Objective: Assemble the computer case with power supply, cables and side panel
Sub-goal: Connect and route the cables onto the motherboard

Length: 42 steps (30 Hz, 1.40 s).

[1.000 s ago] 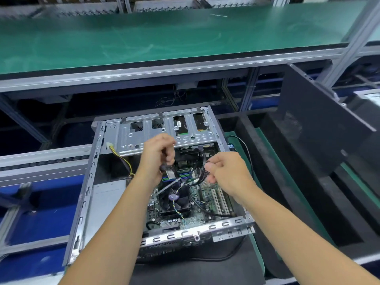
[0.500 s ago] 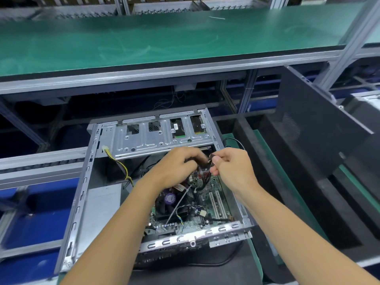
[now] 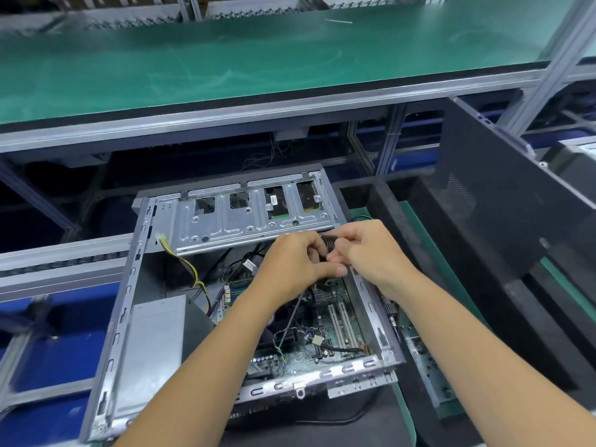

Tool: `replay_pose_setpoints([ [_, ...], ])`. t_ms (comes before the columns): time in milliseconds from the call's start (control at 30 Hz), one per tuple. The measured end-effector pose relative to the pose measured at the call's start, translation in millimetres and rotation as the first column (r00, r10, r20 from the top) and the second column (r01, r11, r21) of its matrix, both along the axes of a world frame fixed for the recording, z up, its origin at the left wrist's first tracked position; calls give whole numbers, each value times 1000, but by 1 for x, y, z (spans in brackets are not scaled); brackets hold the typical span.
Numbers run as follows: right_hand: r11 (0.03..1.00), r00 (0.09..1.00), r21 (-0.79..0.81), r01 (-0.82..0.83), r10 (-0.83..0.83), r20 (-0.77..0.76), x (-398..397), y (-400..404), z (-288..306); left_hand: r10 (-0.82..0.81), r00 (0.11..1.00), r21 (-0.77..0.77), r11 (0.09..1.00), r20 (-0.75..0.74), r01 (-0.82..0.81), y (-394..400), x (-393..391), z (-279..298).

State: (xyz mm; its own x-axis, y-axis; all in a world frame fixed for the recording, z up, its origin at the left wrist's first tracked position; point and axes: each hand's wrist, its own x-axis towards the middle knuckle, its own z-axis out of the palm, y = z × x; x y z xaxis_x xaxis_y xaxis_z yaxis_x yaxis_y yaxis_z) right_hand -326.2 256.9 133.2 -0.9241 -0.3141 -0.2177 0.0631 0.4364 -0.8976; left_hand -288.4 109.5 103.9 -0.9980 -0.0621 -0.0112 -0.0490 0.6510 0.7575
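pinching a dark cable connector [image 3: 328,247] between both hands, we hold it over the open computer case [image 3: 129,304], just below the silver drive cage [image 3: 238,221]. left hand [image 3: 290,269] grip is curled round the connector from the left with thumb stretched under it; right hand [image 3: 367,250] grip pinches it from the right. the case lies on its side, motherboard [image 3: 325,337] exposed under our wrists, grey power supply [image 3: 151,346] in its near-left corner, yellow-black wires [image 3: 190,269] looping above it. dark side panel [image 3: 503,201] leans tilted at right, well apart. green desk [image 3: 225,59] stretches beyond.
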Motion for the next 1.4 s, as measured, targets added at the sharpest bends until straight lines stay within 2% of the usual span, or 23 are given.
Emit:
replay_pose_setpoints([
  [100,997,997,19,-79,79,0,-4,3,0,-7,1000,-59,998,6,7,2,-2,0],
  [233,987,987,17,-158,157,36,-5,0,-1,-111,992,-4,994,56,112,-6,-2,2],
  [367,997,998,76,18,-22,58,4,-18,0,-110,993,129,986,34,105,-9,-1,3],
  [433,982,995,159,100,-97,-23,13,-32,-3,-50,999,160,986,7,48,-13,0,3],
  [500,961,981,215,172,-148,-122,22,-46,-5,-64,998,110,992,0,63,-18,2,4],
  [533,957,972,198,210,-183,-146,26,-51,-8,-94,996,98,991,7,93,-23,3,4],
  [600,955,958,125,270,-254,-130,30,-57,-13,-119,993,176,978,21,114,-32,7,6],
  [667,944,944,46,327,-324,-66,31,-59,-18,-22,1000,315,949,15,16,-44,9,9],
  [700,931,931,-4,365,-365,-21,30,-60,-20,46,999,330,943,-18,-37,-49,9,10],
  [767,893,896,-71,444,-441,56,28,-63,-24,98,989,212,975,-110,-73,-54,4,12],
  [900,831,833,-65,552,-553,4,29,-75,-30,-58,980,-65,997,-189,46,-49,-6,6],
  [1100,848,861,-148,508,-504,71,45,-79,-40,-265,918,-333,929,-294,162,-46,-13,-13],
  [1267,742,755,-151,654,-625,199,41,-82,-45,-259,900,-364,923,-351,124,-43,-15,-18],
  [1400,670,699,-214,711,-639,321,36,-88,-45,-228,894,-348,933,-386,88,-37,-16,-19],
])
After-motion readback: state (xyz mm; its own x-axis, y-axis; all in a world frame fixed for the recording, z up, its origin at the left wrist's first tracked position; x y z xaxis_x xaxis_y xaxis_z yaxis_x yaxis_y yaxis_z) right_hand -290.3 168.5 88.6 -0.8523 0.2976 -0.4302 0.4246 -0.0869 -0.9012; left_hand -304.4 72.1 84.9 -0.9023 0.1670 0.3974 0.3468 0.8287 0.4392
